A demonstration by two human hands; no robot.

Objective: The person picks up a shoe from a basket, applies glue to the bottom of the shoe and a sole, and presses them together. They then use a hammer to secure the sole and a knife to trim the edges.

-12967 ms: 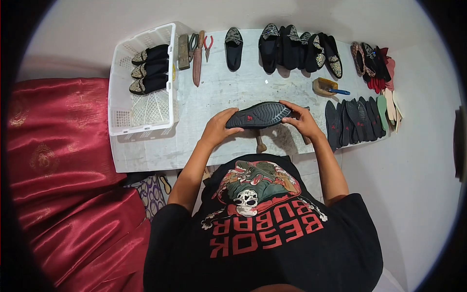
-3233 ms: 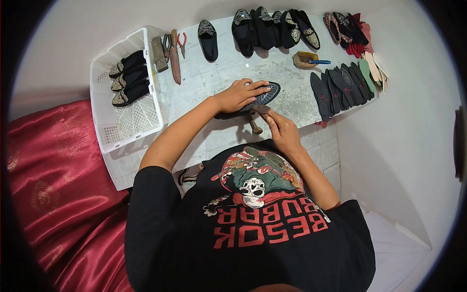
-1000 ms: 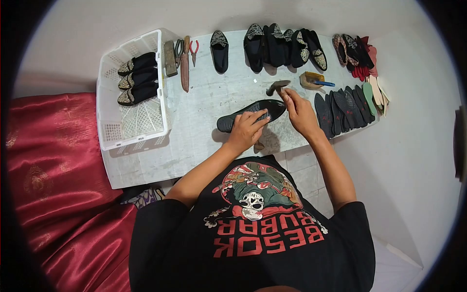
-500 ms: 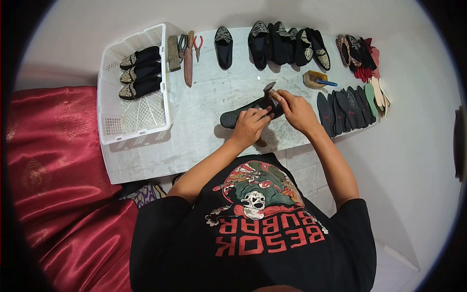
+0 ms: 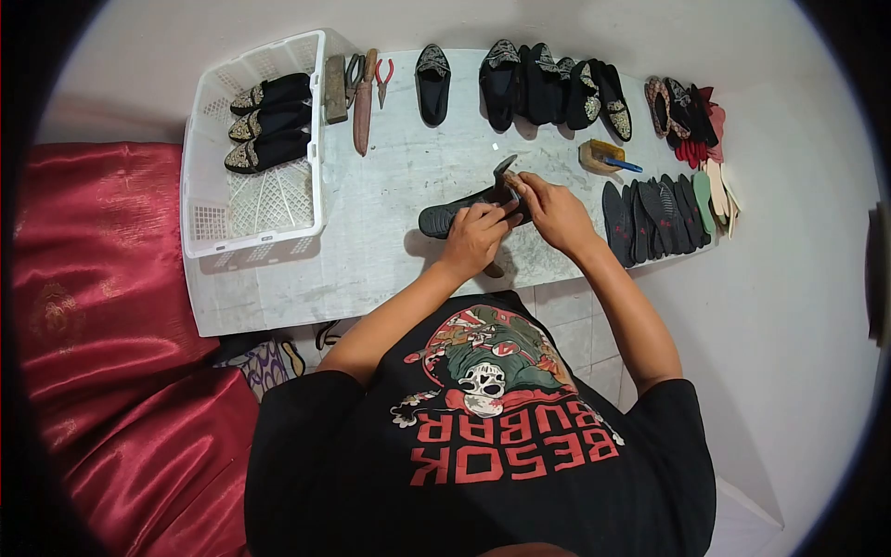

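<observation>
A black shoe is held over the table with its ridged sole facing up. My left hand is closed around its middle, fingers lying across the sole. My right hand grips the short handle of a hammer, whose dark curved head is just above the far side of the shoe. The shoe's right end is partly hidden by my hands. Below my left hand, the brown rounded end of a stick-like piece pokes out; the rest of it is covered.
On the left stands a white plastic basket with black shoes inside. Beside it lie a sheathed knife and red-handled pliers. Black shoes line the back. A glue container with a blue-handled brush and several dark insoles sit right.
The view has shifted slightly. The hammer has turned a little and its head is slightly further left over the shoe. Both hands keep their hold.
</observation>
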